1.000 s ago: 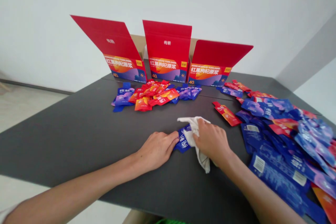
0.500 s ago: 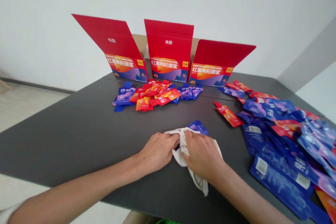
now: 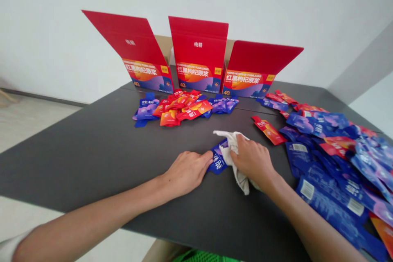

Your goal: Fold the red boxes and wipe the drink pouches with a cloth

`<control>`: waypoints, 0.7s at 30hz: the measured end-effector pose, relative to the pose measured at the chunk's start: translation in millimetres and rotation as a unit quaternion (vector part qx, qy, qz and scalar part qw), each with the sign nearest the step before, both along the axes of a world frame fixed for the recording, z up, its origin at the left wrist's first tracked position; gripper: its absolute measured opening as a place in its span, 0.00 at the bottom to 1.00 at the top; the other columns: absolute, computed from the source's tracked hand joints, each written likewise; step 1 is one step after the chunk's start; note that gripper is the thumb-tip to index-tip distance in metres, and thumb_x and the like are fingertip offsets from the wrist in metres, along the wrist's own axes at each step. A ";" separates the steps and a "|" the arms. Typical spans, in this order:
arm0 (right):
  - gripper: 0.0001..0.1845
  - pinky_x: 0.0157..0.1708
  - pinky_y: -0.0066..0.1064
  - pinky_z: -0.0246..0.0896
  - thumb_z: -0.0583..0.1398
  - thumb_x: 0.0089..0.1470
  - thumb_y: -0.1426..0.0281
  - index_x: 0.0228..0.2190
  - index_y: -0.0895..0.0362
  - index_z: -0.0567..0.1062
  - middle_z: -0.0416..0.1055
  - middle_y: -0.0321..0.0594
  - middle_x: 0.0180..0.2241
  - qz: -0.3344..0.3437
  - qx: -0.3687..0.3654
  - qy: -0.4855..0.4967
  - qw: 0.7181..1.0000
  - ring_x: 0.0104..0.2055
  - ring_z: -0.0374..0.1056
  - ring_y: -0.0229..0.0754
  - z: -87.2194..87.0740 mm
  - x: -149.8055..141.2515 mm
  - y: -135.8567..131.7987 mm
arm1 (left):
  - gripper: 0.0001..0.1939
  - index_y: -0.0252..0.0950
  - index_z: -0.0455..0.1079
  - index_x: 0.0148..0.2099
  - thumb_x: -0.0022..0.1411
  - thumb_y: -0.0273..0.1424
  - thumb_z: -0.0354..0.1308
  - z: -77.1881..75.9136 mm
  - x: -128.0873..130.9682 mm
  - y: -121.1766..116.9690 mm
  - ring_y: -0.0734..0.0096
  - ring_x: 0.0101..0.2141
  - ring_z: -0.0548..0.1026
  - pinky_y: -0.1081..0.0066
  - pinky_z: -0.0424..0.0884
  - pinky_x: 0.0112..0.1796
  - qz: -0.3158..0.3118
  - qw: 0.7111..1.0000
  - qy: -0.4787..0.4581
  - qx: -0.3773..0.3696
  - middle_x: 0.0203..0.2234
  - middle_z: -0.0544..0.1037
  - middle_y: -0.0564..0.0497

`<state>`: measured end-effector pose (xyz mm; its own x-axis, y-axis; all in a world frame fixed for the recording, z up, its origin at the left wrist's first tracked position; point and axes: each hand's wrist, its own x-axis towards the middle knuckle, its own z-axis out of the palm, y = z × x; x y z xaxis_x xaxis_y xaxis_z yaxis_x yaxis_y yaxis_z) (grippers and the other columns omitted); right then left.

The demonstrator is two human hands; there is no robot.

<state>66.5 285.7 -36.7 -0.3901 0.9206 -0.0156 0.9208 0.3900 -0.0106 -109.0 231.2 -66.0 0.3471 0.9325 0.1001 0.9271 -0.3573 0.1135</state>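
Note:
A blue pouch with white lettering lies on the dark table in front of me. My left hand grips its near-left end between thumb and fingers. In my right hand is a bunched white cloth, pressed on the right part of the pouch and hiding some of it. A loose end of the cloth hangs toward me over the tabletop. Just beyond my right hand a single red pouch lies on its own.
Three red boxes with raised lids stand along the back. In front of them sits a small pile of red and blue pouches. A larger heap of pouches covers the right side of the table.
My right hand and the cloth have moved right and slightly away from me, uncovering the pouch's lettered face. My left hand still holds the pouch's end.

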 end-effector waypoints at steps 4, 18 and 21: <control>0.16 0.35 0.32 0.56 0.53 0.50 0.64 0.41 0.56 0.64 0.72 0.45 0.37 0.086 -0.013 0.018 0.996 0.38 0.69 0.48 -0.3 -4.0 -5.6 | 0.11 0.37 0.63 0.39 0.66 0.30 0.40 -0.1 -0.9 0.3 0.69 0.26 0.73 0.73 0.62 0.28 -0.010 1.000 -0.009 -0.007 0.25 0.73 0.51; 0.18 0.33 0.30 0.55 0.45 0.57 0.60 0.39 0.57 0.67 0.71 0.45 0.35 -0.099 0.004 0.084 0.991 0.40 0.68 0.45 -2.7 38.6 48.9 | 0.19 0.36 0.57 0.27 0.65 0.41 0.40 60.9 -45.3 42.8 0.79 0.18 0.67 0.78 0.60 0.24 0.054 0.965 -0.255 -0.030 0.17 0.69 0.58; 0.17 0.33 0.30 0.53 0.46 0.58 0.60 0.39 0.58 0.67 0.72 0.45 0.35 -0.079 -0.009 0.095 0.992 0.40 0.67 0.45 -8.0 37.6 48.4 | 0.18 0.35 0.58 0.27 0.63 0.41 0.42 82.3 -76.4 81.6 0.79 0.17 0.66 0.78 0.60 0.23 0.094 0.959 -0.267 0.015 0.17 0.69 0.57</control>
<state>104.1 334.1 -44.6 -0.2386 0.9707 0.0276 0.9510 0.2394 -0.1957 -185.4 312.8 16.3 0.0658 0.9675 0.2441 0.7881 -0.2004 0.5820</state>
